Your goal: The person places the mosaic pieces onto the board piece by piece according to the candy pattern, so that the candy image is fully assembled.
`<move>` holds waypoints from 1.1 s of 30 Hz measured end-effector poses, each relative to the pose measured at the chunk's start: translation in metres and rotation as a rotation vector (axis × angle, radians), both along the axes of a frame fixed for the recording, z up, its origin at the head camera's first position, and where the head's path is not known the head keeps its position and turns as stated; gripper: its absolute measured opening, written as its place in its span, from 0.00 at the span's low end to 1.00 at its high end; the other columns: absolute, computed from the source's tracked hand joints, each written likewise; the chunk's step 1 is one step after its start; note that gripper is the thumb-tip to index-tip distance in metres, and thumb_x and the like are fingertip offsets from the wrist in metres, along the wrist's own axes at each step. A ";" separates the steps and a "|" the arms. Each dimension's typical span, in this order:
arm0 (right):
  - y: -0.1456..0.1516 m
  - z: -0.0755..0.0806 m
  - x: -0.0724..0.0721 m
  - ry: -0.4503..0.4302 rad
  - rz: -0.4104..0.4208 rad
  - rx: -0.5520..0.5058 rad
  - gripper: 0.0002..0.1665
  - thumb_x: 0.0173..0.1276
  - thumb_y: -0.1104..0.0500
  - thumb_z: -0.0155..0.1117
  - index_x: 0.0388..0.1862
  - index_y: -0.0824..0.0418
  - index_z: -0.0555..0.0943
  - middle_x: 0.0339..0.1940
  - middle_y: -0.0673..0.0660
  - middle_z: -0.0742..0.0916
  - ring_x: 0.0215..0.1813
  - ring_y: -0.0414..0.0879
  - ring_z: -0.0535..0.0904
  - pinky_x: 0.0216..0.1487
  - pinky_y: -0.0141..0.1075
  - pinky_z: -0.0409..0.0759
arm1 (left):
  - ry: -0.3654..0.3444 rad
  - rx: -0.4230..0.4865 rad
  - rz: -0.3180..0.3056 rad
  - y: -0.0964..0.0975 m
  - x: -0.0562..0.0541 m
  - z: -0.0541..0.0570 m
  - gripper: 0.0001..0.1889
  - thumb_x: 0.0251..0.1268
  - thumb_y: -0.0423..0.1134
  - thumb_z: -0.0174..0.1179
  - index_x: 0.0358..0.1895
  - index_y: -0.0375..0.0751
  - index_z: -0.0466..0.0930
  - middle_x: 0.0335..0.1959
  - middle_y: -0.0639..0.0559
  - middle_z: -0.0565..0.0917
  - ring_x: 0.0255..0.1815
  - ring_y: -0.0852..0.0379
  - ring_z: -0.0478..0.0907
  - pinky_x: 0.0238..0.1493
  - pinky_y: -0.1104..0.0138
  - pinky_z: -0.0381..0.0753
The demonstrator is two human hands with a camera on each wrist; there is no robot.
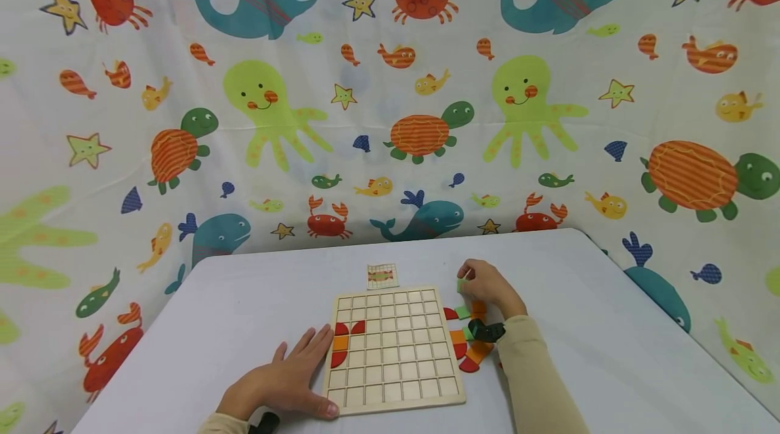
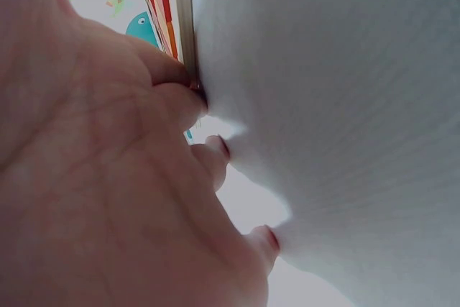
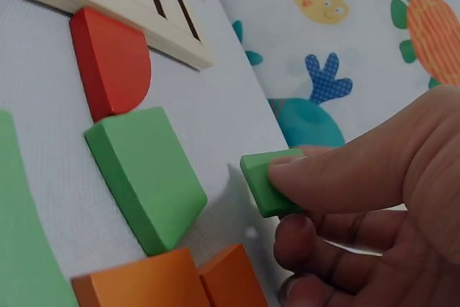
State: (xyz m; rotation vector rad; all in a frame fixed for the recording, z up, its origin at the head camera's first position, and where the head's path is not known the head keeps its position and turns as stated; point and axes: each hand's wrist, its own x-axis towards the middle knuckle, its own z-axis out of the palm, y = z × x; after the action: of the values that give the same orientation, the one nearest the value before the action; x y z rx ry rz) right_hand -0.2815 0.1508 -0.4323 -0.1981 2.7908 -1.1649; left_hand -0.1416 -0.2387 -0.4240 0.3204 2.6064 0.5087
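Observation:
A wooden grid board point(image 1: 396, 408) lies on the table before me. Along its left side my left hand point(image 1: 283, 380) rests with fingers extended, fingertips and thumb at the edge. Near that hand, the grid holds red rounded pieces point(image 1: 359, 327) and orange pieces point(image 1: 340, 344). Beyond the board's right side, my right hand point(image 1: 485, 285) pinches a small green block point(image 3: 260, 186) between thumb and fingers. In the right wrist view this block is held close to another green block point(image 3: 147, 177), which lies on the table beside a red rounded piece point(image 3: 111, 62).
Loose orange pieces point(image 1: 479, 353), red pieces and green pieces cluster at the board's right side, partly hidden by my right forearm. A small picture card point(image 1: 382, 276) lies just behind the board. Behind the white table point(image 1: 256, 298) hangs a sea-animal curtain point(image 1: 365, 95).

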 end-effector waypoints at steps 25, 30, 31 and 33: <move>-0.053 0.014 0.009 0.023 0.254 -0.303 0.04 0.75 0.68 0.65 0.46 0.69 0.81 0.38 0.59 0.85 0.35 0.54 0.88 0.44 0.46 0.89 | -0.010 0.008 -0.001 0.000 0.000 0.001 0.69 0.48 0.66 0.81 0.88 0.40 0.51 0.88 0.43 0.51 0.88 0.35 0.40 0.77 0.26 0.33; -0.065 0.017 0.012 -0.014 0.293 -0.370 0.05 0.77 0.70 0.64 0.48 0.71 0.80 0.41 0.62 0.84 0.38 0.57 0.91 0.46 0.47 0.90 | -0.012 0.013 -0.003 -0.001 0.000 0.001 0.68 0.49 0.66 0.81 0.88 0.40 0.50 0.88 0.43 0.51 0.88 0.35 0.40 0.77 0.26 0.32; -0.067 0.018 0.013 -0.018 0.298 -0.379 0.06 0.76 0.70 0.64 0.48 0.72 0.80 0.42 0.63 0.84 0.39 0.58 0.91 0.46 0.48 0.90 | -0.011 0.014 -0.004 -0.001 0.000 0.002 0.68 0.49 0.66 0.81 0.88 0.40 0.50 0.88 0.43 0.51 0.88 0.35 0.40 0.77 0.26 0.32; -0.070 0.019 0.014 -0.027 0.306 -0.400 0.06 0.76 0.71 0.63 0.48 0.73 0.79 0.42 0.64 0.84 0.39 0.59 0.91 0.46 0.48 0.91 | -0.008 0.016 -0.008 -0.001 0.000 0.002 0.68 0.49 0.66 0.81 0.88 0.39 0.50 0.88 0.42 0.51 0.88 0.35 0.40 0.77 0.26 0.33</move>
State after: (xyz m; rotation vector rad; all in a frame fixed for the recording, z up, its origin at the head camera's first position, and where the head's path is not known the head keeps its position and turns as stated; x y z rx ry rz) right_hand -0.2675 0.0811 -0.4134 -0.6123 2.3605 -1.6040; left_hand -0.1417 -0.2392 -0.4221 0.3337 2.5932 0.5274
